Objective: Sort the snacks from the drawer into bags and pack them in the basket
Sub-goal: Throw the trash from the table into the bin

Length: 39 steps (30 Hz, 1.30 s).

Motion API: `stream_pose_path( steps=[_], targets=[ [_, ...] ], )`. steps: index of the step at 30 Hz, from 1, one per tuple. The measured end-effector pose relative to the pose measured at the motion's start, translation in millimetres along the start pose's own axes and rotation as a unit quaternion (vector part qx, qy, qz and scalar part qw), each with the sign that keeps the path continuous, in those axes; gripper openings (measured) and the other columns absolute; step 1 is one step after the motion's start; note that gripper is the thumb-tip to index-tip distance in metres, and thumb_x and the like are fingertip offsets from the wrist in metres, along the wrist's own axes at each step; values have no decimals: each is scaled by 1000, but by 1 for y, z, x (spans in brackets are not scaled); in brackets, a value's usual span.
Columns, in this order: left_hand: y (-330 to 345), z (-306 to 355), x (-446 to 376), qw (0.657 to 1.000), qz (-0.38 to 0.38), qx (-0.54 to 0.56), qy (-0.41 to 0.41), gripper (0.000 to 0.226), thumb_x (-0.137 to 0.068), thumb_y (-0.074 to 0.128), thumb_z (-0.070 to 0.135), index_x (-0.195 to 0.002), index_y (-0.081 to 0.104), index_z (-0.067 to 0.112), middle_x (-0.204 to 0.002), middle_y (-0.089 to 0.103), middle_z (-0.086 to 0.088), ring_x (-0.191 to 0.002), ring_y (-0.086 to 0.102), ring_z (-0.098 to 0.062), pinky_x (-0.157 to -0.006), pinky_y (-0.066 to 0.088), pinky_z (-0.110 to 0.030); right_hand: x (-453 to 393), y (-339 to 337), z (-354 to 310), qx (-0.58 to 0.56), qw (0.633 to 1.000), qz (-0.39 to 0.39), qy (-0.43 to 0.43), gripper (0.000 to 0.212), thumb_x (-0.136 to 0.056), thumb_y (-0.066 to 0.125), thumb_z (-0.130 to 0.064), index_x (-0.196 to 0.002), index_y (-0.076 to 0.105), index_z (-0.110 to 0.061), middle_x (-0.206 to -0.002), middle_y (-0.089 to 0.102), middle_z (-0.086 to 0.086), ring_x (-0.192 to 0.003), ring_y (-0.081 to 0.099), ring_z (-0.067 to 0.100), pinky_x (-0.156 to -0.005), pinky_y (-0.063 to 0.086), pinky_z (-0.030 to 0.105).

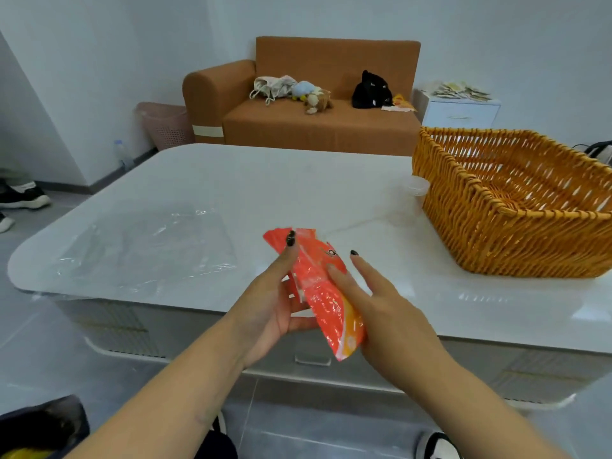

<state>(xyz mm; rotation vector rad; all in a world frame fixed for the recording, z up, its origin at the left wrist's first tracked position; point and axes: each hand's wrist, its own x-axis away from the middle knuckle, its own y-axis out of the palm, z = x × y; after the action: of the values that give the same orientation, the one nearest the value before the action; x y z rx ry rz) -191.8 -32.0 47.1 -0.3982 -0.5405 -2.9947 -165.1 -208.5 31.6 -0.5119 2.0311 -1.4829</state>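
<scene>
Orange snack packets point(323, 293) are pressed between both my hands above the front edge of the white table point(265, 187). My left hand point(275, 303) cups them from the left, fingers up along the top corner. My right hand point(384, 313) holds them from the right with the fingers stretched out. Clear plastic bags point(149, 246) lie flat on the table's left part. A woven orange basket point(516, 207) stands on the right side of the table, and nothing shows inside it. The drawer front with its handle point(313, 359) is below my hands and looks closed.
A small clear plastic cup point(419, 187) stands beside the basket's left wall. Behind the table is a brown sofa point(314, 120) with soft toys and a black bag. A white cabinet point(460, 109) stands at the back right, a pink bin point(165, 124) at the back left.
</scene>
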Motion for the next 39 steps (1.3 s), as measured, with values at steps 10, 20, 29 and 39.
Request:
stream_pose_path(
  steps=[10, 20, 29, 39],
  targets=[
    [-10, 3, -4, 992, 120, -20, 15, 17, -92, 63, 26, -106, 67, 17, -92, 77, -6, -83, 73, -22, -77, 56, -38, -10, -15, -12, -349, 931, -39, 97, 68, -79, 68, -52, -133, 26, -57, -129, 27, -42, -118, 33, -16, -90, 30, 3],
    [-10, 0, 4, 991, 70, -117, -15, 47, -71, 69, 47, -103, 72, 12, -95, 76, -10, -89, 72, -28, -88, 56, -44, -22, -13, 8, -577, 774, -7, 261, 9, -88, 65, -12, -96, 70, -11, -85, 74, 5, -75, 66, 14, -69, 51, 28],
    [-30, 8, -6, 985, 58, 76, -144, 60, -94, 47, 55, -120, 61, 3, -121, 67, -20, -110, 65, -37, -97, 45, -59, -11, 2, -2, -180, 936, 296, -68, 14, -83, 66, 0, -91, 70, -12, -89, 70, -4, -83, 63, 11, -78, 50, 22],
    [-49, 23, 0, 985, -42, 119, -118, 68, -53, 89, 10, -114, 67, -10, -117, 66, -27, -97, 66, -30, -74, 60, -36, -3, -10, -2, -119, 942, 249, -190, 17, -87, 56, -12, -86, 73, -13, -98, 70, -4, -101, 63, 11, -112, 33, 32]
  ],
)
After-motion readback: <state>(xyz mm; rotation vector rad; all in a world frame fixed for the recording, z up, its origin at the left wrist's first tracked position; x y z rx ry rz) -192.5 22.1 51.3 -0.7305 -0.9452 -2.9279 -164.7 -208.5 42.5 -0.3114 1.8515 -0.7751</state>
